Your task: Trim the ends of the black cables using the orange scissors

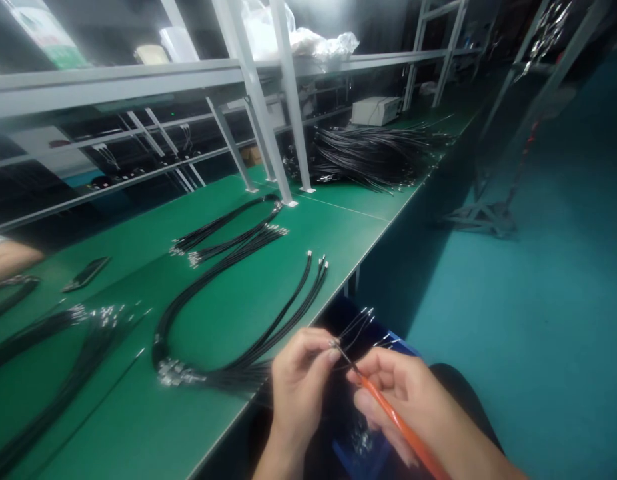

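Just off the table's front edge, my left hand (301, 377) pinches a small metal cable end (333, 343) between thumb and fingertips. My right hand (393, 393) is closed round an orange-handled tool (396, 417), whose thin dark tip reaches the metal piece at my left fingertips. The exact tip shape is too small to tell. Beside my left hand, a curved bundle of black cables (188, 293) with silvery ends lies on the green table (228, 420). Below my hands sits a blue bin (398, 343) with metal-tipped cables and small shiny pieces in it.
More black cable bundles (83, 373) lie at the left, near a phone (87, 273) and another person's arm (11, 260). A large cable pile (368, 153) and a pale box (375, 111) stand farther back. White shelf posts (263, 107) rise from the table.
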`<state>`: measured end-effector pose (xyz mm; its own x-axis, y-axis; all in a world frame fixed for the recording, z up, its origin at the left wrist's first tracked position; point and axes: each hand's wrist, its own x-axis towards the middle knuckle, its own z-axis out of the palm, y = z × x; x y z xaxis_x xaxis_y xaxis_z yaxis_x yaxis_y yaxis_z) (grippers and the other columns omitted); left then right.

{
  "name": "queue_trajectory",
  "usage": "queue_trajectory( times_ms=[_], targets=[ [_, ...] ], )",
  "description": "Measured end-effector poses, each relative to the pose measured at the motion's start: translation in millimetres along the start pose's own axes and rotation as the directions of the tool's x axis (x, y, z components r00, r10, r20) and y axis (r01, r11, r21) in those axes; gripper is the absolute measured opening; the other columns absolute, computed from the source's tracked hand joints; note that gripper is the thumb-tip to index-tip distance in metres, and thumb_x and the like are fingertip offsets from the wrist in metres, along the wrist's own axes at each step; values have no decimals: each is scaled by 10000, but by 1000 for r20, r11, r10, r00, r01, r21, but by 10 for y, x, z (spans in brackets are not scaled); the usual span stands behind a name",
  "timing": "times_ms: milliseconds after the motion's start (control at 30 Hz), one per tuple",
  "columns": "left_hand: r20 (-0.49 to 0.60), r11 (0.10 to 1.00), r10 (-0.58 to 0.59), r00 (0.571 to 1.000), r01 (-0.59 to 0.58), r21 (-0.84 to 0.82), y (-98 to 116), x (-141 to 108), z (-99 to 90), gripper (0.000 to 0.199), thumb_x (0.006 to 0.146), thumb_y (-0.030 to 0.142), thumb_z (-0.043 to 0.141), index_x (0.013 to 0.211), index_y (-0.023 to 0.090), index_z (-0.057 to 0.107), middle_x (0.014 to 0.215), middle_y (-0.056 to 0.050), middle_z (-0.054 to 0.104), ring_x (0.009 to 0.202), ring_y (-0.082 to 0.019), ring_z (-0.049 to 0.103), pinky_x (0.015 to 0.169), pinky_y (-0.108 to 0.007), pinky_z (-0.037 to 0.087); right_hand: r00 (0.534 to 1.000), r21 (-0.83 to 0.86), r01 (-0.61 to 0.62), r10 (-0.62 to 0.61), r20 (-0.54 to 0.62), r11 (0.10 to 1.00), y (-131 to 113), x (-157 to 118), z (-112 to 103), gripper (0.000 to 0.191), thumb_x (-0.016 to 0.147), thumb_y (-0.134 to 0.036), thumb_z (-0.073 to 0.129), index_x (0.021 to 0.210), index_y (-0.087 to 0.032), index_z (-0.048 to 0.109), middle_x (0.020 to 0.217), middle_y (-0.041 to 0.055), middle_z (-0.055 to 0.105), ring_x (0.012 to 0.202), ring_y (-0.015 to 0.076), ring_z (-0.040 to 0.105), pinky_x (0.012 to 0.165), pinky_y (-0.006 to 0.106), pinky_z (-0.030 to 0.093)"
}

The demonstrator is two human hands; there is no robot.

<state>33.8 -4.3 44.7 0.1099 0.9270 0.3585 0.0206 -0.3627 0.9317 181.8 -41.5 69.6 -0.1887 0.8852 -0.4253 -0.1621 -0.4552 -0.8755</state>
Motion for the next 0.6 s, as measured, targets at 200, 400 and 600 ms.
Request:
queue_trajectory(
  times_ms=[200, 400, 600],
  targets=[
    [52, 998, 41, 998, -44, 49, -9, 9, -9, 136, 818, 94, 621, 820, 228, 644, 820, 8, 641, 779, -138, 596, 685, -239, 471, 1000, -64, -3, 1, -21, 998, -99, -52, -22, 87, 682, -114, 649, 755, -156, 626, 587, -36, 586, 490, 79, 498, 480, 190, 386],
    [106, 996, 43, 993, -51, 76, 19, 21, -25, 118, 819, 97, 619, 813, 213, 640, 807, 1, 643, 758, -142, 601, 677, -248, 466, 999, -129, 2, -8, -45, 992, -109, -66, -45, 99, 669, -130, 651, 765, -147, 636, 623, -25, 596, 534, 85, 504, 497, 191, 390],
    [105, 995, 39, 994, -48, 85, 9, 35, -41, 100, 814, 103, 625, 802, 201, 642, 789, -10, 642, 745, -153, 602, 671, -260, 468, 999, -90, 4, -9, -53, 996, -74, -49, -41, 73, 660, -114, 651, 719, -153, 631, 564, -42, 571, 495, 75, 485, 474, 181, 371]
  ],
)
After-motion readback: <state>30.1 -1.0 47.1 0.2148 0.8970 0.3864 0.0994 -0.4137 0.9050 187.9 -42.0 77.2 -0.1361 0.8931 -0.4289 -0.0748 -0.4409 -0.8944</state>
